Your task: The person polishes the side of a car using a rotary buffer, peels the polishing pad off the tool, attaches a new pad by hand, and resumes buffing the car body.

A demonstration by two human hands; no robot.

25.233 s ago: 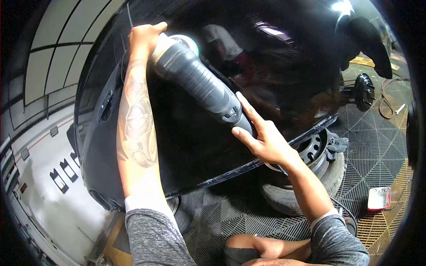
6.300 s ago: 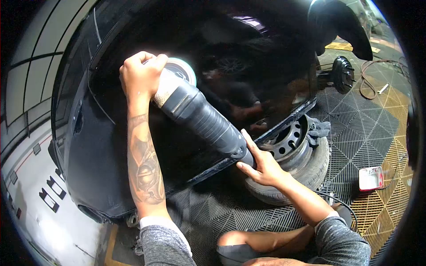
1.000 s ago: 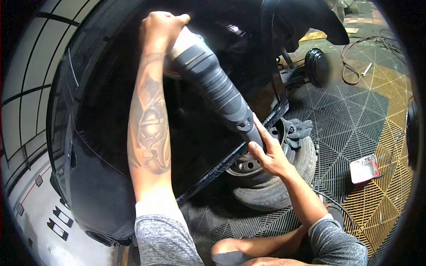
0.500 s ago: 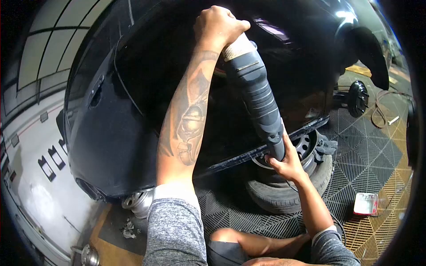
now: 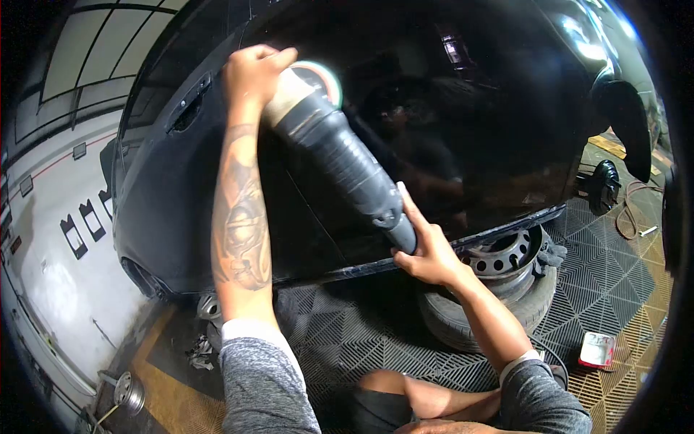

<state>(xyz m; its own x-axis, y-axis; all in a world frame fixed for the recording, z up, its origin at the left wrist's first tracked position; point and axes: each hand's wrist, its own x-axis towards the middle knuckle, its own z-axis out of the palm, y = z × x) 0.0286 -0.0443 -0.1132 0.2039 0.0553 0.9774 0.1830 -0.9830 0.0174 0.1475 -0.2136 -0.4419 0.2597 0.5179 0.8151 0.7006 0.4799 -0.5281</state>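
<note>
A long black power polisher (image 5: 347, 163) slants across the side of a glossy black car body (image 5: 405, 123). My left hand (image 5: 256, 76) is closed on the side handle at its head, near the upper left. Behind the head, the edge of a round pad (image 5: 325, 78) shows against the panel. Around the rear end of the polisher, my right hand (image 5: 430, 253) is wrapped, fingers partly hidden behind it. A recessed door handle (image 5: 191, 105) lies left of my left hand.
A tire (image 5: 463, 325) with a steel wheel rim (image 5: 499, 257) lies below the car's sill. A red and white container (image 5: 597, 349) sits on the grated floor at the right. Another rim (image 5: 129, 391) is at lower left, and a hose (image 5: 627, 210) at far right.
Both hands have moved left with the polisher, its head farther and slightly lower, so it slants more. The pad's edge now shows. The view has shifted slightly.
</note>
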